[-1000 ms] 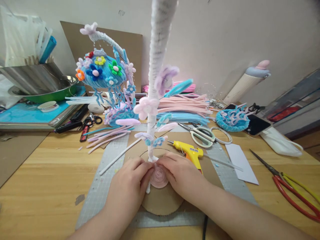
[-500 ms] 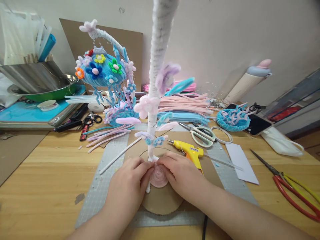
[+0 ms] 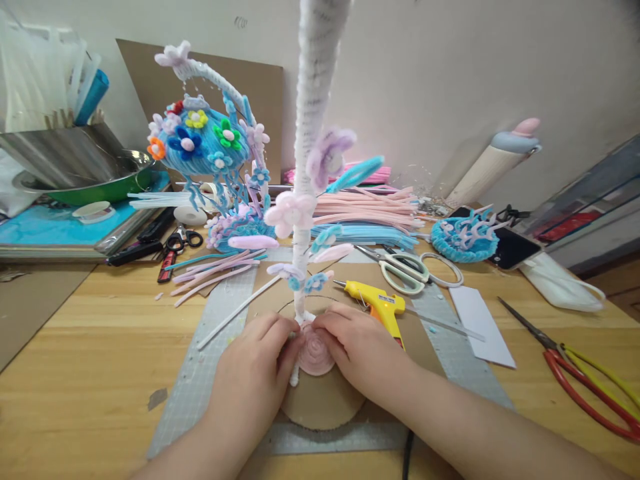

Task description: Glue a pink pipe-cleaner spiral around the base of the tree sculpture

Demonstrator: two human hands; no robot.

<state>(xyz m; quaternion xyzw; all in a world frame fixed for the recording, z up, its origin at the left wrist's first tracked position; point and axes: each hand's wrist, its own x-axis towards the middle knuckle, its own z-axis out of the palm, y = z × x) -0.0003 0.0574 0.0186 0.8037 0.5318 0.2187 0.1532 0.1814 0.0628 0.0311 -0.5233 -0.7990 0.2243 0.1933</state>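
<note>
A pale pink coil of pipe cleaner (image 3: 316, 353) lies on a round cardboard base (image 3: 323, 403). My left hand (image 3: 260, 360) is closed at the coil's left upper edge, thumb and fingers pinched by the foot of a white wrapped stem (image 3: 303, 253). From the other side, my right hand (image 3: 363, 343) pinches the coil's upper right edge. The fingertips partly hide that edge. The stem stands upright and carries a pink flower (image 3: 290, 213), a purple flower (image 3: 330, 160) and blue loops (image 3: 356, 175).
Right of my hands lie a yellow glue gun (image 3: 376, 301), pale-handled scissors (image 3: 403, 270) and red-and-yellow scissors (image 3: 575, 367). Bundled pipe cleaners (image 3: 367, 207) lie behind. A flowered blue ornament (image 3: 205, 143) stands back left. A grey cutting mat (image 3: 195, 393) lies under the cardboard.
My left fingertips have drawn back slightly to the left, opening a small gap from the right fingertips and showing more of the coil. The view has shifted a little.
</note>
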